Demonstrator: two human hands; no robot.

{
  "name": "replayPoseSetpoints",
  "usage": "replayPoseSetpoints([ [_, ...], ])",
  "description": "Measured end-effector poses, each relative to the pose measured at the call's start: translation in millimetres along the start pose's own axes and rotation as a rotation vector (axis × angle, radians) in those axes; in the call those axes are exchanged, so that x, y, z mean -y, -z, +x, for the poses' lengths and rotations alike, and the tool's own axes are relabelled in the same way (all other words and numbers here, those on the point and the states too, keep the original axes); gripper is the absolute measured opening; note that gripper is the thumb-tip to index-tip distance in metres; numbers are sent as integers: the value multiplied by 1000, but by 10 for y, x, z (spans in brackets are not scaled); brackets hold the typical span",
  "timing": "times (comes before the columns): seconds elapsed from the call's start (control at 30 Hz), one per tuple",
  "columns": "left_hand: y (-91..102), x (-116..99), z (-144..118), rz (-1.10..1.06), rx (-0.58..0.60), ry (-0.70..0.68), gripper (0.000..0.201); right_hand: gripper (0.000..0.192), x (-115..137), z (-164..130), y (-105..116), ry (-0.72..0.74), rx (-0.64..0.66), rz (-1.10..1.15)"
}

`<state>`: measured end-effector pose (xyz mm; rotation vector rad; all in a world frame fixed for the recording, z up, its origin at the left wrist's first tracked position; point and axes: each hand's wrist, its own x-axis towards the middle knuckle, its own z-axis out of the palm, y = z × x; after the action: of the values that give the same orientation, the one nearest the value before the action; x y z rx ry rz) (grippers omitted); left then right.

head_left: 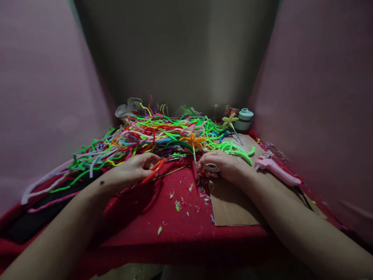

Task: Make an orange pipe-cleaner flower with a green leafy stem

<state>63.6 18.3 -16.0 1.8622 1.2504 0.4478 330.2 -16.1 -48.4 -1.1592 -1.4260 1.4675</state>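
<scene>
My left hand (135, 168) rests on the red cloth (163, 229) and grips orange-handled scissors (154, 173), whose blades point right along the cloth. My right hand (224, 165) is closed over a small white roll, perhaps tape (211, 168), at the edge of a cardboard sheet (233, 206). Between the two hands an orange pipe-cleaner flower (192, 140) stands on a green stem. Behind both hands a large heap of coloured pipe cleaners (145, 136) spreads across the table.
A pink glue gun (276, 169) lies on the cardboard to the right. At the back right are a yellow pipe-cleaner flower (230, 121) and a pale green lidded jar (244, 118). Small cut scraps litter the cloth. Pink walls close in on both sides.
</scene>
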Motion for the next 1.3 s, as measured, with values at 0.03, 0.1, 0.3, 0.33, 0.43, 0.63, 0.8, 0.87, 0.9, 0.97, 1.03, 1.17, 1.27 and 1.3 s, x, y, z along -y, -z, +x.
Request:
replayPoseSetpoints([
  [0.03, -54, -21, -31, -78, 38, 11, 33, 18, -3, -1, 2, -1, -3, 1],
  [0.1, -174, -82, -106, -210, 142, -6, 30, 19, -20, 4, 11, -5, -7, 5],
  [0.3, -514, -314, -373, -500, 345, 66, 14, 20, -65, 28, 31, -22, -8, 5],
  [0.33, -551, -337, -401, -518, 391, 74, 14, 20, -65, 28, 31, -27, -11, 6],
  [0.43, -621, -379, -439, -520, 467, 82, 17, 20, -64, 25, 28, -22, -5, -12],
  [0.63, -684, -366, -409, -484, 479, 110, 18, 17, -67, 25, 21, -24, -17, -18],
  [0.8, -718, -337, -370, -518, 451, 119, 11, 17, -29, 14, 1, -41, -16, -8],
  [0.87, -730, -354, -358, -487, 429, 115, 9, 16, -27, 14, -1, -40, -13, -14],
  [0.9, -736, -361, -351, -474, 423, 112, 8, 16, -29, 15, 0, -40, -11, -20],
  [0.97, -752, -360, -332, -470, 421, 106, 9, 16, -38, 19, 6, -39, -9, -33],
  [1.03, -765, -336, -307, -463, 424, 95, 12, 16, -46, 23, 11, -35, -7, -40],
  [1.17, -774, -282, -268, -378, 439, 71, 18, 16, -41, 23, 12, -30, -10, -41],
  [1.27, -763, -306, -268, -300, 420, 23, 19, 16, -30, 18, 5, -52, -20, -47],
  [1.3, -759, -324, -271, -272, 411, 4, 20, 16, -27, 17, 3, -59, -20, -48],
])
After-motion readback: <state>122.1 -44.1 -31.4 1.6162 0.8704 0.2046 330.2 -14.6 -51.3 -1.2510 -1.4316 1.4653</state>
